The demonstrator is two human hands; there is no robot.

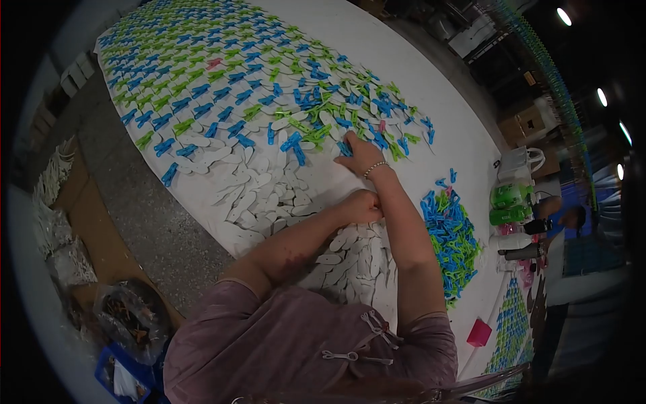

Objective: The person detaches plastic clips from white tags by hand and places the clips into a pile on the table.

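My right hand (362, 156), with a bead bracelet at the wrist, is at the near edge of a heap of blue and green clothespins (313, 111). Its thumb and fingers close around a blue clothespin (344, 149), partly covered by the hand. My left hand (364, 206) is curled into a fist just below, partly behind my right forearm; whatever it holds is hidden. Loose white flat oval pieces (266, 192) lie to its left, and more white pieces (353, 262) lie under and between my forearms.
Rows of clothespins on white pieces (195, 60) cover the far left of the white table (431, 74). A pile of loose clothespins (451, 242) lies right of my right arm. Bottles (508, 215), a pink box (479, 332) and another person (565, 219) are at right.
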